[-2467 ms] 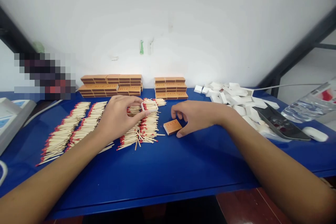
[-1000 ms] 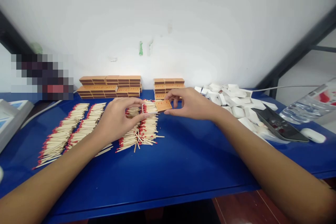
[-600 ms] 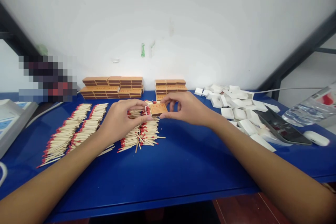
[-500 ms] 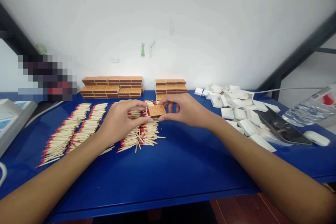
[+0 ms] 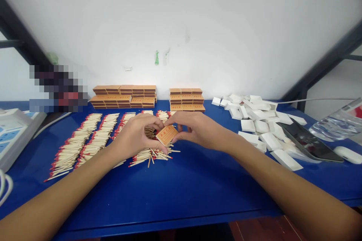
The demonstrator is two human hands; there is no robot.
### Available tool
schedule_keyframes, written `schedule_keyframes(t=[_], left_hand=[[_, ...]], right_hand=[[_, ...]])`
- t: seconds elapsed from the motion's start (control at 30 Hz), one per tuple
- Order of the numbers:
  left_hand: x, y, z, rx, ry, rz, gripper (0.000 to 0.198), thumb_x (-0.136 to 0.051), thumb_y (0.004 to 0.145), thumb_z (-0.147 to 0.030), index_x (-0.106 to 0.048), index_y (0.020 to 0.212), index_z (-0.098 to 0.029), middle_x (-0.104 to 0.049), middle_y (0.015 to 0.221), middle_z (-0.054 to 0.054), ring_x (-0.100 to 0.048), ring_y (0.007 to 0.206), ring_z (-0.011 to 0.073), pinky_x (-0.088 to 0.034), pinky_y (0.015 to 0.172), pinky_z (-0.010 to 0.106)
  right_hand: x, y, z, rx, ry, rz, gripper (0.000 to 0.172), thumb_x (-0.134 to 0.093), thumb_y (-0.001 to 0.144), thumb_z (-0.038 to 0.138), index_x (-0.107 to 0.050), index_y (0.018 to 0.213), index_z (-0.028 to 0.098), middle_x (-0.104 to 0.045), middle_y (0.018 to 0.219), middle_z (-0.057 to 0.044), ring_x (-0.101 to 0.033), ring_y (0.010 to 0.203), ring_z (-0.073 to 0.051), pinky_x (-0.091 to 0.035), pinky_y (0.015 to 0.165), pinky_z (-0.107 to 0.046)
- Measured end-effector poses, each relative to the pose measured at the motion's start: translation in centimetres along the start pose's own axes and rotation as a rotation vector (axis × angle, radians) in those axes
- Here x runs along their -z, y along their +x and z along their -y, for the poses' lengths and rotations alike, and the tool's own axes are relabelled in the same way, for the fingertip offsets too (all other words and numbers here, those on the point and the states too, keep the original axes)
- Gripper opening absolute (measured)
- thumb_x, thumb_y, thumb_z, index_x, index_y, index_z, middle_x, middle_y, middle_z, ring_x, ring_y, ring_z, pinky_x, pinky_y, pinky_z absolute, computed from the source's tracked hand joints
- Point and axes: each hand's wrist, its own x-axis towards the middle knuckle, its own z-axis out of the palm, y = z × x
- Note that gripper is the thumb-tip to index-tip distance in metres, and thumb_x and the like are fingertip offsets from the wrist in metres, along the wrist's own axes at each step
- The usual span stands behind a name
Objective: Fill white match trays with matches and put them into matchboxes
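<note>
An orange matchbox [image 5: 166,134] is held tilted between my two hands, its printed face toward me. My left hand [image 5: 138,133] has thumb and fingers closed at the box's left end. My right hand [image 5: 198,130] pinches the right end between thumb and fingers. No open tray end shows on the box now. Right below and behind it lie loose red-tipped matches [image 5: 149,155], partly covered by my hands. More matches lie in long slanting rows [image 5: 92,139] to the left.
Stacked matchboxes stand against the wall in a left stack [image 5: 124,98] and a right stack [image 5: 186,99]. White paper trays [image 5: 258,115] are heaped at right, beside a phone [image 5: 311,143], a white mouse-like object [image 5: 351,154] and a plastic bottle [image 5: 338,124]. A power strip [image 5: 17,135] sits far left.
The matchbox has been turned and tilted. Its tray end with red match heads showed before and no longer does. Both hands are slightly lower in view; the whole view shifted a little.
</note>
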Motion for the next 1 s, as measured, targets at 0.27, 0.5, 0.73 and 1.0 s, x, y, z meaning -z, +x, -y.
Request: schedule_keyframes(t=[0.27, 0.5, 0.73, 1.0], left_hand=[[-0.1, -0.2, 0.4, 0.004, 0.015, -0.048, 0.056, -0.096, 0.057, -0.057, -0.072, 0.093, -0.021, -0.071, 0.096, 0.003, -0.064, 0.087, 0.0216, -0.049, 0.074, 0.032], [0.7, 0.1, 0.5, -0.024, 0.183, -0.262, 0.028, -0.081, 0.087, -0.044, -0.073, 0.106, -0.025, -0.073, 0.108, 0.006, -0.066, 0.106, 0.0241, -0.052, 0.097, 0.042], [0.5, -0.2, 0.7, -0.008, 0.242, -0.22, 0.012, -0.069, 0.096, -0.033, -0.074, 0.101, -0.023, -0.072, 0.105, 0.006, -0.065, 0.104, 0.0228, -0.051, 0.096, 0.04], [0.6, -0.1, 0.6, -0.007, 0.28, -0.22, 0.012, -0.066, 0.097, -0.032, -0.074, 0.102, -0.024, -0.073, 0.107, 0.007, -0.065, 0.105, 0.0242, -0.049, 0.097, 0.043]], right_hand=[[0.0, 0.2, 0.5, 0.001, -0.002, -0.043, 0.032, -0.071, 0.097, 0.035, -0.065, 0.126, 0.024, -0.071, 0.111, -0.006, -0.064, 0.09, -0.018, -0.048, 0.079, -0.031], [1.1, 0.0, -2.8, -0.27, -0.144, -0.246, 0.039, -0.076, 0.091, 0.041, -0.068, 0.123, 0.021, -0.075, 0.105, -0.007, -0.065, 0.079, -0.019, -0.049, 0.073, -0.034], [2.8, -1.3, -7.9, -0.459, -0.335, -0.33, 0.037, -0.069, 0.096, 0.037, -0.066, 0.125, 0.014, -0.073, 0.113, -0.014, -0.068, 0.091, -0.026, -0.051, 0.086, -0.041], [1.2, -0.4, -8.2, -0.405, -0.347, -0.3, 0.035, -0.068, 0.096, 0.041, -0.067, 0.12, 0.017, -0.066, 0.116, -0.014, -0.065, 0.097, -0.026, -0.05, 0.086, -0.038]])
